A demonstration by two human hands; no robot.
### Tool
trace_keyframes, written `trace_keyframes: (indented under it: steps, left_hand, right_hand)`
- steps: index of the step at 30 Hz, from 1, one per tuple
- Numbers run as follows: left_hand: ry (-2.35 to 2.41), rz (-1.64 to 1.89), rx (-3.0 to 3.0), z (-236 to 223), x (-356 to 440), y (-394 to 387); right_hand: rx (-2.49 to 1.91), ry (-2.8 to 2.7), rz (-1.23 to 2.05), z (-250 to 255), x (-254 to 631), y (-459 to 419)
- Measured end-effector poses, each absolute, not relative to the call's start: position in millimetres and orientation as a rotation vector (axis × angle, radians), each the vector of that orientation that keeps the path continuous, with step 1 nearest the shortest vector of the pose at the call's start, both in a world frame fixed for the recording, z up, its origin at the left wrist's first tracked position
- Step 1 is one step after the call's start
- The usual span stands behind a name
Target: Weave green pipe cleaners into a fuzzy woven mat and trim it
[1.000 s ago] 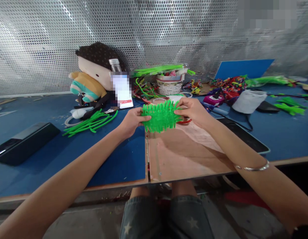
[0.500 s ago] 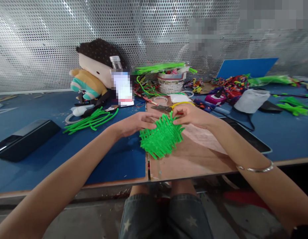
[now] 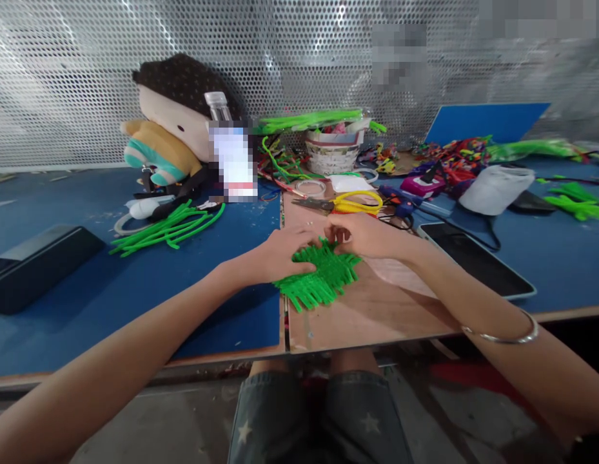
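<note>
A mat of woven green pipe cleaners, with loose ends sticking out around its edges, lies low over the wooden board. My left hand grips its left and far side, thumb on top and the other fingers partly hidden along the far edge. At the far right edge, the fingers of my right hand are curled in a pinch on the pipe cleaner ends; the exact strand is hidden. Just beyond the hands are yellow-handled scissors. Loose green pipe cleaners rest on the blue tabletop to the left.
A black box-shaped device sits at far left, and a tablet-like device lies right of the board. Behind stand a plush toy, a phone and a white basket. Colourful pipe cleaner pieces are heaped at back right.
The mat has tilted down flatter toward the board. My left hand has slid right, its thumb now over the mat. My right hand has lowered slightly at the far edge.
</note>
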State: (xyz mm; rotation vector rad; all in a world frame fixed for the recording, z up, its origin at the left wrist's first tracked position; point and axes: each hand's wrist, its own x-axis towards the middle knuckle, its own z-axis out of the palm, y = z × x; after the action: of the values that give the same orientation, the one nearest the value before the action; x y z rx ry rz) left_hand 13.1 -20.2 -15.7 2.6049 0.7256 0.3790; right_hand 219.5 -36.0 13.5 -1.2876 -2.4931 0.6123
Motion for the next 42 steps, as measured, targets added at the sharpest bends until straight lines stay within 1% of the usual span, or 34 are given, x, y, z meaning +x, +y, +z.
trace_keyframes:
  steps: [6,8,12,16,22,27,32,39,42]
  left_hand:
    - [0.959,0.218,2.854,-2,20,-39]
    - [0.959,0.09,2.905,2,26,-51]
    - [1.174,-0.146,2.896,3,34,-69]
    - [1.185,-0.214,2.957,3,37,-73]
    - [1.155,-0.372,3.004,6,40,-79]
    - [1.105,-0.378,3.021,6,40,-85]
    - [1.106,-0.377,3.028,5,40,-86]
    - [1.109,-0.384,3.063,3,41,-85]
    - [1.103,-0.376,3.071,5,41,-87]
  right_hand:
    - [-1.272,-2.55,0.519,9,214,-38]
    - [-1.29,-2.592,0.495,9,213,-39]
    - [-1.304,-2.67,0.489,10,211,-39]
    - [-1.271,-2.701,0.506,9,211,-40]
    - [-1.283,-2.578,0.477,8,207,-45]
    - [-1.329,-2.599,0.56,11,203,-47]
    - [-1.264,-2.608,0.582,11,202,-47]
    - [-1.166,-2.543,0.478,2,201,-47]
    - [-1.179,-2.559,0.489,0,199,-47]
